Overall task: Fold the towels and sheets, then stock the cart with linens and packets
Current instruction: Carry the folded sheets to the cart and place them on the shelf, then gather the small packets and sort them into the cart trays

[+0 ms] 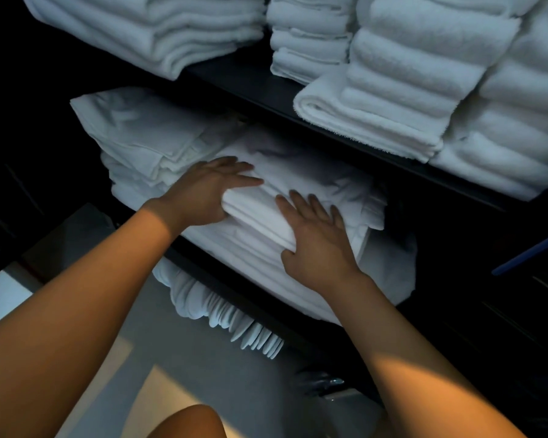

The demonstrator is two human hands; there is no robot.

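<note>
A folded white sheet (260,207) lies on top of a stack of white linens (266,263) on the middle shelf of the dark cart (266,90). My left hand (203,191) holds the sheet's left end, fingers flat on top and thumb under the fold. My right hand (317,235) holds its front right edge the same way, fingers spread on top, thumb tucked beneath. A second pile of folded sheets (140,137) sits to the left on the same shelf.
Thick folded white towels fill the top shelf: one stack at left (146,30), a small stack in the middle (307,39), tall stacks at right (424,83). White packets (234,320) hang out of the lower shelf. A blue handle (532,248) pokes in at right.
</note>
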